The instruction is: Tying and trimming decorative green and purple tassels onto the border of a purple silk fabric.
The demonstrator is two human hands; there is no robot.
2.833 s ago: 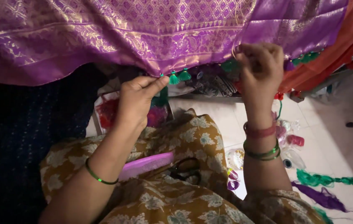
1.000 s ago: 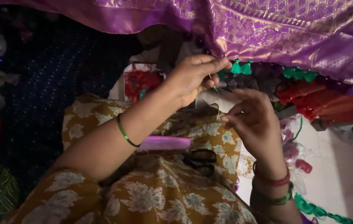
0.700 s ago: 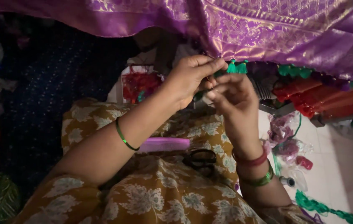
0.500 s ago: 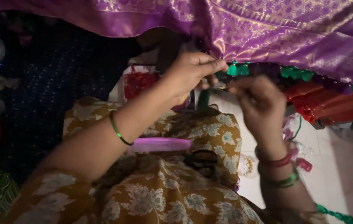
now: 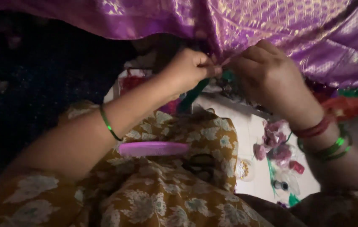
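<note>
Both my hands had drawn together since half a second earlier, when my right one hung apart and lower. My left hand [image 5: 187, 70] was pinched shut on the hem of the purple brocade cloth [image 5: 271, 29], and my right hand [image 5: 263, 71] was closed in a pinch just beside it, fingertips nearly touching. I judged I was tying a tassel knot at the edge; next called for a steady, tight pull. Green thread [image 5: 193, 94] trailed below my hands. The cloth hung over my lap, shiny, gold-patterned. A pink comb [image 5: 153, 148] and scissors [image 5: 200, 164] lay on my knee.
</note>
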